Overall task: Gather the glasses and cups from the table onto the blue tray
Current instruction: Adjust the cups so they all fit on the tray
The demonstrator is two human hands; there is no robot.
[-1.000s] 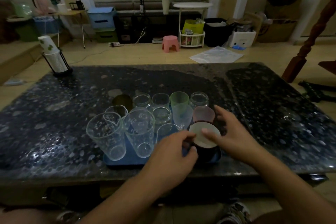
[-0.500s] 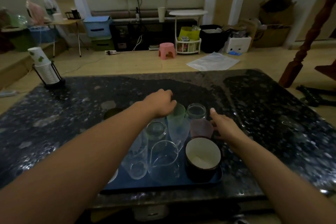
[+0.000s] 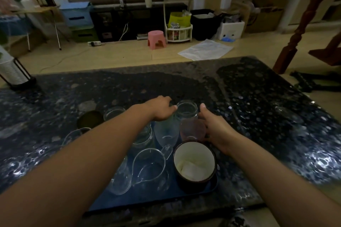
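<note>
The blue tray [image 3: 147,201] lies at the front middle of the dark table and is crowded with cups. A dark mug with a white inside [image 3: 194,164] stands at its front right, with a clear glass mug [image 3: 151,169] to the mug's left. Behind them are a pink cup [image 3: 192,130], a pale blue cup [image 3: 166,131] and a clear jar [image 3: 186,110]. My left hand [image 3: 160,108] reaches over the far row, fingers curled down on a green cup that it mostly hides. My right hand [image 3: 214,129] wraps the pink cup's right side, thumb up beside the jar.
An olive cup [image 3: 90,120] and clear glasses [image 3: 113,113] stand at the tray's far left. A stack of paper cups in a black holder [image 3: 11,73] sits at the table's far left corner. On the floor beyond are a pink stool [image 3: 156,39] and a wooden post [image 3: 287,51].
My left hand went from the dark mug at the front to the far row of cups. My right hand left the mug and closed in on the pink cup. The view tilted closer.
</note>
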